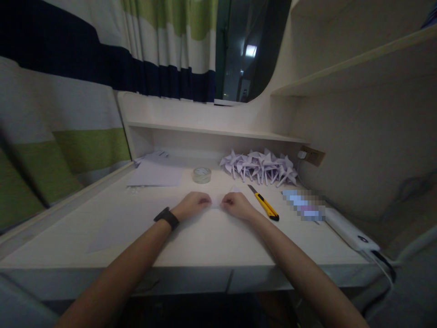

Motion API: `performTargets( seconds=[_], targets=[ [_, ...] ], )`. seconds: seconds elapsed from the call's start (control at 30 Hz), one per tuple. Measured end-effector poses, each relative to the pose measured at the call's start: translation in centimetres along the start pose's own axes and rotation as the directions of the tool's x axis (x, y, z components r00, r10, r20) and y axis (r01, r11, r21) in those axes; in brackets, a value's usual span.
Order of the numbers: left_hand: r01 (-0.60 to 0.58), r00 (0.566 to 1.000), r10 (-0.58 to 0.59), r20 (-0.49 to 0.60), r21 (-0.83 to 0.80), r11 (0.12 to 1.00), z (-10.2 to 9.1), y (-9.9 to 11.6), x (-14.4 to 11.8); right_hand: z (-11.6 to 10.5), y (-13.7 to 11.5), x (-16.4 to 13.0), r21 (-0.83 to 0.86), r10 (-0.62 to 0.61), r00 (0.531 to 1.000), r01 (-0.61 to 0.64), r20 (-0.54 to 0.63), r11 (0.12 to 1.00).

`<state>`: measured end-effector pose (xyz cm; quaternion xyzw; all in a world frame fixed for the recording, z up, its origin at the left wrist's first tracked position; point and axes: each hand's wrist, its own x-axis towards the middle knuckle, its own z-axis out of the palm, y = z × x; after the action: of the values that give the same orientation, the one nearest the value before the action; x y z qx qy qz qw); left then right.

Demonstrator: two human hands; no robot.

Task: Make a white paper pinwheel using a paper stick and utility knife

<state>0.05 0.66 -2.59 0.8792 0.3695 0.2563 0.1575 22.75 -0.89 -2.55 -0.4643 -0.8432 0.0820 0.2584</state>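
Note:
Between my two hands is a small piece of white paper (216, 202), low over the desk. My left hand (194, 203), with a dark band on its wrist, pinches the paper's left end. The right end is pinched by the fingers of my right hand (237, 205). Another pale paper tip (235, 189) shows just behind the right hand. A yellow utility knife (262, 202) lies to the right, its blade pointing away from me. Beyond the left hand sits a roll of clear tape (202, 175).
Several white paper pinwheels (261, 166) are heaped at the back right. A stack of white paper (155, 172) lies back left, with a large sheet (126, 223) nearer. On the right are a blurred-out object (303, 205) and a white power strip (351, 230) with cables.

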Motion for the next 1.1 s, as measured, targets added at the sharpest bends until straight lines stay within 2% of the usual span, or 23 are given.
performTargets(
  seconds=[0.13, 0.4, 0.53, 0.63, 0.77, 0.97, 1.1],
  targets=[
    [-0.01, 1.0, 0.01, -0.009, -0.047, 0.999, 0.2, -0.2, -0.1, 0.0, 0.0, 0.0, -0.017, 0.007, 1.0, -0.007, -0.014, 1.0],
    [-0.001, 1.0, 0.001, -0.029, -0.006, 1.0, 0.3, -0.1, -0.1, 0.4, 0.2, 0.2, 0.002, 0.036, 0.999, -0.036, -0.014, 0.999],
    [-0.02, 0.999, 0.024, -0.044, 0.078, 0.997, 0.2, 0.2, -0.2, 0.6, 0.3, 0.2, 0.007, 0.041, 0.999, -0.041, -0.025, 0.999],
    [-0.089, 0.993, 0.101, -0.055, 0.184, 0.979, 0.1, 0.3, -0.4, 0.6, 0.3, 0.2, 0.012, 0.06, 0.998, -0.059, -0.035, 0.998],
    [-0.176, 0.978, 0.205, -0.042, 0.364, 0.915, 0.1, 0.9, -0.5, 0.8, 0.4, 0.3, 0.083, 0.083, 0.995, -0.079, -0.054, 0.993],
    [-0.199, 0.96, 0.277, -0.042, 0.594, 0.779, 0.4, 3.1, -0.7, 1.2, 0.8, 0.7, 0.255, 0.091, 0.995, -0.077, -0.042, 0.964],
    [-0.199, 0.96, 0.28, -0.004, 0.691, 0.695, 0.5, 4.0, -0.7, 1.3, 1.2, 0.9, 0.325, 0.099, 0.993, -0.074, -0.061, 0.943]
  ],
)
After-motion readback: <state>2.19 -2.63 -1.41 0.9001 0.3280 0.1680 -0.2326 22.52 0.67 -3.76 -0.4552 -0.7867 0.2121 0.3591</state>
